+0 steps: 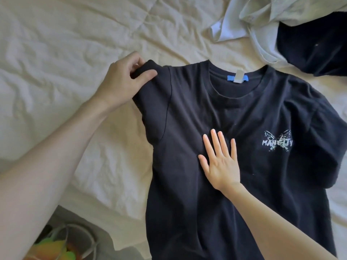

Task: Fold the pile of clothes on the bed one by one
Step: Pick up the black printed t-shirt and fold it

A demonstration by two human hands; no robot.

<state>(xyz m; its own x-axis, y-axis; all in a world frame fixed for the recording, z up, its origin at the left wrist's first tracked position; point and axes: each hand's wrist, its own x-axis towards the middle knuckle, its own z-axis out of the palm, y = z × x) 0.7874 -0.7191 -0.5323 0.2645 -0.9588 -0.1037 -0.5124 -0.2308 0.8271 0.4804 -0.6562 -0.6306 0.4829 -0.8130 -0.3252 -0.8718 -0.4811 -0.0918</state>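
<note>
- While it lies front-up across the centre and right of the frame, the black T-shirt [234, 119] has its collar toward the top of the frame and its hem running off the bottom edge.
- Inside the collar sits a blue neck label [237, 78] with a small white tab over it.
- A pale butterfly print with lettering [277, 141] marks the chest at the right of the frame.
- At the upper middle left, the shirt's sleeve [150, 87] is doubled inward onto the body, its seam curving down the fabric.
- The left hand [122, 81] pinches the top of that folded sleeve between thumb and curled fingers, just left of the collar.
- The right hand [220, 162] lies flat on the middle of the chest, fingers straight and slightly spread, palm down on the cloth.
- The other sleeve lies spread out toward the right edge of the frame.
- Under the shirt stretches the bed's cream, wrinkled sheet [65, 44], filling the left and top.
- At the upper right lies the remaining pile: a white garment [262, 19] crumpled beside and partly over a dark garment [315, 45], near the shirt's shoulder but whether touching it cannot be told.
- At the lower left corner, off the bed's edge, something brightly coloured in green and orange [52, 246] shows, too blurred to identify.
</note>
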